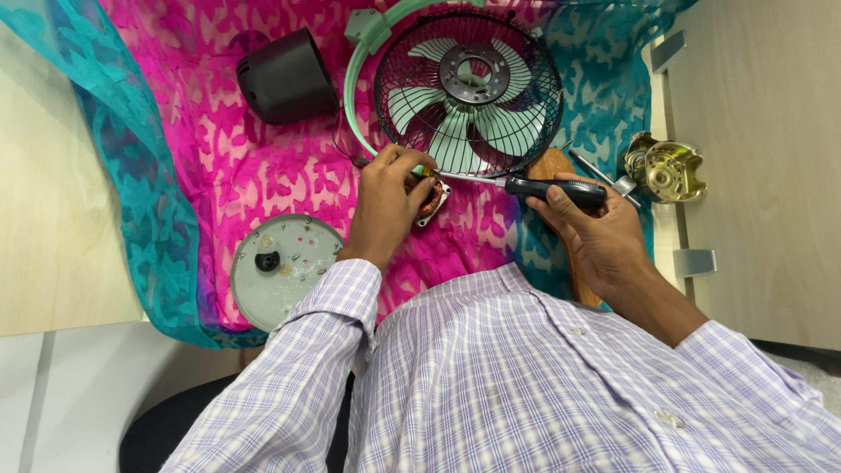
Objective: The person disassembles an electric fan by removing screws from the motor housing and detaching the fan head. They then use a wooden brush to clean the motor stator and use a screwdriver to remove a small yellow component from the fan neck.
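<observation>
Right now my left hand (385,197) is curled down over a small motor stator with copper windings and a silver metal frame (432,203), fingers pressed together and pinching it against the pink and teal patterned cloth (219,149) that covers the pale wooden bench (762,131). My right hand (596,232) has its grip wrapped tight around the black handle of a long screwdriver (526,184) — the thin metal shaft runs leftward and its tip meets the stator just by my left fingertips. The stator sits right at the lower edge of a dark wire fan guard with pale green blades and a mint green ring (469,92), which lies flat on the cloth just beyond my hands. Up to the left of it rests a black plastic motor cover shaped like a cup (285,77), tipped on its side. Near my left forearm lies a round grey disc with a black knob (280,267). Off to the right, on bare bench, sits a brass-coloured metal housing (667,168) — well apart from the stator. Under my right wrist a brown wooden handle (574,254) pokes out.
</observation>
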